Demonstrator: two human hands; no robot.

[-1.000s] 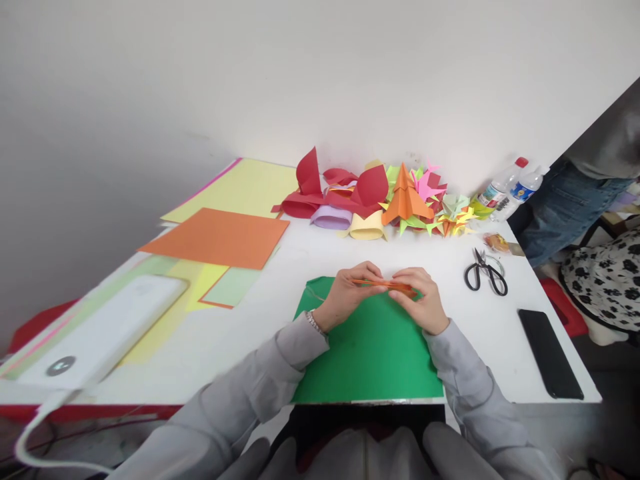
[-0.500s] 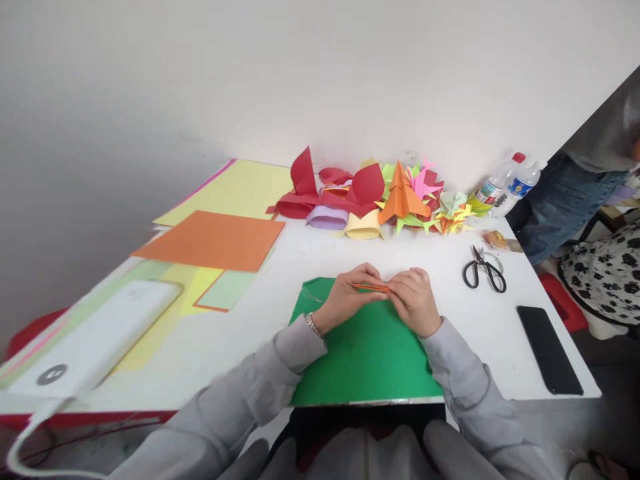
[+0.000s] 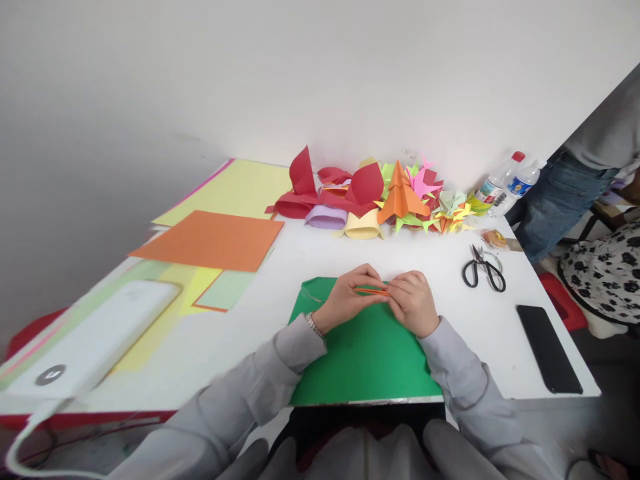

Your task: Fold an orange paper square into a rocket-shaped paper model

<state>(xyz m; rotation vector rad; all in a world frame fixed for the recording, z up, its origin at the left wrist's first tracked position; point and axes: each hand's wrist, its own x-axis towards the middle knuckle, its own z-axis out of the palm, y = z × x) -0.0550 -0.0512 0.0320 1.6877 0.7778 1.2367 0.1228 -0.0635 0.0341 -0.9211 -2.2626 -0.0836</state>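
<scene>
Between my two hands is a narrow folded piece of orange paper (image 3: 371,291), seen nearly edge-on. My left hand (image 3: 345,300) grips its left end, thumb below and fingers above. My right hand (image 3: 413,301) pinches the right end, its fingertips close to those of the left. Most of the paper is hidden by the fingers. Both hands are over the far part of a green sheet (image 3: 365,360) that lies at the table's front edge.
Scissors (image 3: 483,268) and a black phone (image 3: 549,348) lie at right. Behind are red paper shapes (image 3: 367,187), an orange paper plane (image 3: 400,197) and bottles (image 3: 500,183). An orange sheet (image 3: 210,240) and a white corded device (image 3: 100,337) are at left. Another person (image 3: 565,193) stands at right.
Both hands keep hold of the orange paper. My right hand's fingers have shifted slightly, and the paper's layers show a little further apart. The person at right has moved slightly.
</scene>
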